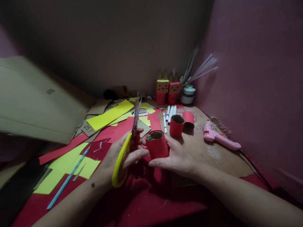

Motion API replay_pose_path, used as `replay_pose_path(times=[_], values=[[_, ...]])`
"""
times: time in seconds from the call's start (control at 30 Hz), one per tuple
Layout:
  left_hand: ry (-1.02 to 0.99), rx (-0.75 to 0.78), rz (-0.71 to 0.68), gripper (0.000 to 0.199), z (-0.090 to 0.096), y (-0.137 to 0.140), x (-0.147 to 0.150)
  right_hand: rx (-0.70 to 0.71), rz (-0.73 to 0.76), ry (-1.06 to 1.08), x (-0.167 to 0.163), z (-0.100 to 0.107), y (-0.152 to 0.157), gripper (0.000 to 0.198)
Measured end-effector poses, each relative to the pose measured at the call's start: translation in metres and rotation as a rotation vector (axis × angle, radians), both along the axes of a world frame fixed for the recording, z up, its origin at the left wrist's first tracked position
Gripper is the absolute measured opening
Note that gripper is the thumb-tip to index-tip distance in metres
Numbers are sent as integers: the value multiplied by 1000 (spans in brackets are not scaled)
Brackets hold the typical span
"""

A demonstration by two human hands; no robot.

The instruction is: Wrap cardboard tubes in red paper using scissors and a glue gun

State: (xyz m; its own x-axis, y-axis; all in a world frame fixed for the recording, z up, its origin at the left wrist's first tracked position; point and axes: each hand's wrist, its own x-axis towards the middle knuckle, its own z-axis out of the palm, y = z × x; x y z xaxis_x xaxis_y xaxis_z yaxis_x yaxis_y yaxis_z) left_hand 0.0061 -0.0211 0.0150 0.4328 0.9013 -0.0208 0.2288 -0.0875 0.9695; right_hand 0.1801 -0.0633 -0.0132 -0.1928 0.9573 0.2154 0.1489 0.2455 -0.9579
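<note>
A pair of scissors [123,154] with yellow handles is in my left hand [127,151], blades pointing up and slightly parted. My right hand [177,154] grips a red paper-covered cardboard tube [157,147], its brown open end facing up. The left fingertips come close to the tube's left side; I cannot tell whether they touch it. Just beyond the right hand a second red tube [176,126] stands upright, and another red tube [188,119] lies behind it.
A pink glue gun [220,137] lies on cardboard at the right, its cord trailing forward. Yellow and red paper sheets [111,115] and a striped blue pencil [68,176] cover the left. White markers [172,113], two decorated tubes [162,91] and a jar [188,94] stand or lie further back.
</note>
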Motion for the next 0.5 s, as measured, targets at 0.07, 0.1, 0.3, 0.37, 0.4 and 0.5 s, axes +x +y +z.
replay_pose_path(times=[0.07,0.1,0.3,0.37,0.4,0.5], values=[[-12,-28,2,58,-3,-3,0,-3,-20,-26,-1,0,0,50],[-16,-36,4,59,-5,-4,0,3,-45,-53,-1,-1,0,50],[-61,-36,3,67,-15,-3,2,0,-69,-89,-4,-6,0,47],[-58,-35,-9,67,-16,-2,3,-29,-16,-48,-4,-5,0,47],[-41,-25,-14,66,-15,-1,2,-44,5,-28,-4,-3,-1,49],[74,56,-69,56,-11,4,-4,-140,53,87,0,0,-1,52]])
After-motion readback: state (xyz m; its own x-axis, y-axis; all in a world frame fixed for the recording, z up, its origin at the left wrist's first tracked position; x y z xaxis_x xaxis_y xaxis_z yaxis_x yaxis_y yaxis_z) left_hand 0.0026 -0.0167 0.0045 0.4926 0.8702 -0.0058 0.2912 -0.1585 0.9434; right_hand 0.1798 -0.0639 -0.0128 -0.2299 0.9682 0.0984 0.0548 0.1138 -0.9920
